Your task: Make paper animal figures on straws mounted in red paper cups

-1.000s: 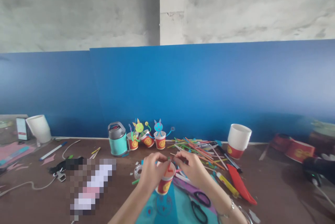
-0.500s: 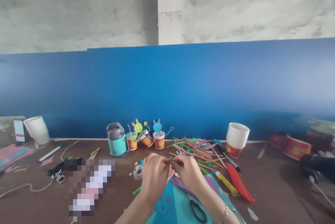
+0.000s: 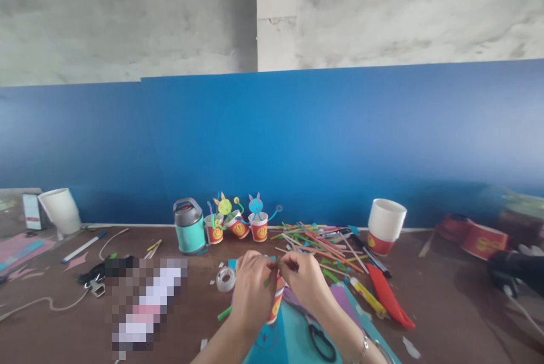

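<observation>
My left hand (image 3: 255, 291) and my right hand (image 3: 302, 276) meet fingertip to fingertip above a red and white paper cup (image 3: 276, 304). Between the pinching fingers of both hands is a thin green strip (image 3: 267, 282), mostly hidden by them. Another green piece (image 3: 225, 313) sticks out to the left of my left wrist. Below the hands lie blue paper with a drawn face (image 3: 268, 334) and scissors with dark handles (image 3: 322, 343), partly under my right forearm. A roll of clear tape (image 3: 225, 279) is left of my left hand.
Three decorated cups (image 3: 259, 230) and a teal flask (image 3: 190, 232) stand by the blue partition. Coloured sticks (image 3: 317, 242) lie behind my right hand. A yellow glue tube (image 3: 368, 298), a red pouch (image 3: 389, 299) and stacked white cups (image 3: 386, 219) are to the right.
Both hands have shifted slightly, and more of the paper cup beneath them now shows. The fingers keep pinching the green strip; the things around stay put.
</observation>
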### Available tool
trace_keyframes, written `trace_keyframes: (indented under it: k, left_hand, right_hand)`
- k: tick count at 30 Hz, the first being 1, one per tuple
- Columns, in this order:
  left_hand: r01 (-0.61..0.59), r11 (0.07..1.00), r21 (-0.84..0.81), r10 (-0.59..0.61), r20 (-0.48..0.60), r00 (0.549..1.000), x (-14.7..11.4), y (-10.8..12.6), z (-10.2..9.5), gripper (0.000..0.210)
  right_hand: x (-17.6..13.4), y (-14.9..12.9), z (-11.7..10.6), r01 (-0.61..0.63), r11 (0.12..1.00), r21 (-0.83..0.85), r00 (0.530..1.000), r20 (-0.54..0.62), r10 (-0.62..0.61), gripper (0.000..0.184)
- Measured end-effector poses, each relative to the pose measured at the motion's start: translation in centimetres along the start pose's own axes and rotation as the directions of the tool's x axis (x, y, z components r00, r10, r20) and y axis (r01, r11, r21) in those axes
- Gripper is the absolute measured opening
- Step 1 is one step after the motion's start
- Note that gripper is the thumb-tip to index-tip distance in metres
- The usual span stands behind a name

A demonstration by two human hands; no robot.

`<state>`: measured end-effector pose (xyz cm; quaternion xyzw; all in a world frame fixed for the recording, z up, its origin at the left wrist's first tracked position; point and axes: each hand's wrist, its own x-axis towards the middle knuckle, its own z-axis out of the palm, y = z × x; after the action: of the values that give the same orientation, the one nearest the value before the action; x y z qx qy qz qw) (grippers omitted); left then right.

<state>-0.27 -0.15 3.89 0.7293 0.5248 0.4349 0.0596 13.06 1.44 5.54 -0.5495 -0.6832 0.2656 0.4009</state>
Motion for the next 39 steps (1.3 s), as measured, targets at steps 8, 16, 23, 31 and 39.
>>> trace_keyframes:
  k: [8,16,23,31,39]
  left_hand:
    - [0.141,0.989,-0.043,-0.14,0.005,0.99,0.5,0.0,-0.2,0.02]
    - [0.034,0.999,0.026,-0.033,-0.034,0.999,0.0,0.0,-0.1,0.022]
    - [-0.017,1.0,-0.008,0.017,-0.035,0.999,-0.4,0.0,0.2,0.025]
    - [0.313,0.931,-0.187,-0.306,0.064,0.95,0.9,-0.3,0.1,0.016]
    - [0.239,0.969,-0.06,-0.24,-0.011,0.971,0.9,-0.4,-0.2,0.015]
  right_hand:
    - [0.2,0.0,-0.2,0.06,0.998,0.012,0.998,0.008,-0.06,0.021]
    - [0.2,0.0,-0.3,0.007,1.0,-0.01,0.999,0.034,-0.006,0.021]
    - [0.2,0.0,0.3,0.015,1.0,0.023,1.0,-0.015,-0.015,0.013]
    - [0.4,0.1,0.0,0.041,0.999,0.016,0.999,-0.018,-0.041,0.01]
    - [0.5,0.4,-0.2,0.056,0.997,0.049,0.997,0.044,-0.058,0.024]
